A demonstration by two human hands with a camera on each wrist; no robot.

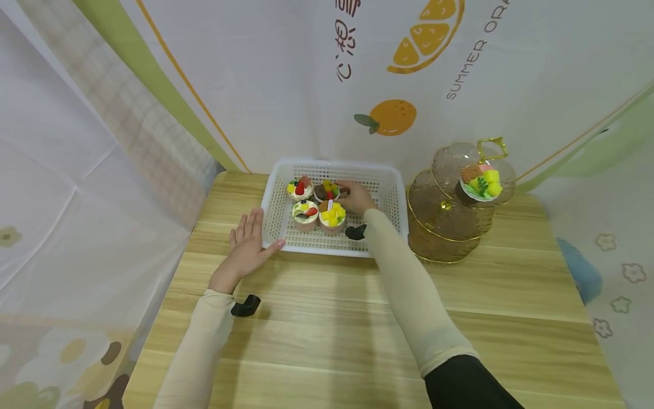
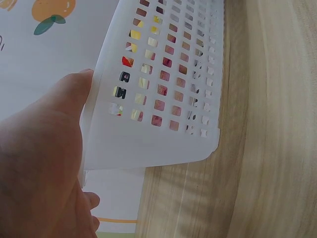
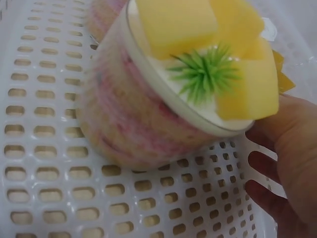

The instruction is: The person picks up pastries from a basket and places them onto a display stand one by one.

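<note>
A white perforated plastic basket [image 1: 327, 250] holds several toy dessert cups. In the head view, my right hand [image 1: 360, 197] reaches inside and grips the right side of the cup with brown and yellow topping [image 1: 322, 192]. The yellow-cube-topped cup [image 3: 143, 109] partly hides that grip in the right wrist view. Beside them stand a strawberry-topped cup [image 1: 300, 187] and a cup with white cream and fruit [image 1: 305, 213]. My left hand [image 1: 246, 244] rests against the basket's front left corner, fingers extended along the side, thumb at the front rim.
Right of the basket stands a tiered, clear stand [image 1: 444, 227] with gold trim. On its upper tier sits another dessert cup [image 1: 480, 184] with yellow cubes. Wooden tabletop [image 1: 306, 318] stretches in front, and a printed cloth [image 1: 286, 91] hangs behind.
</note>
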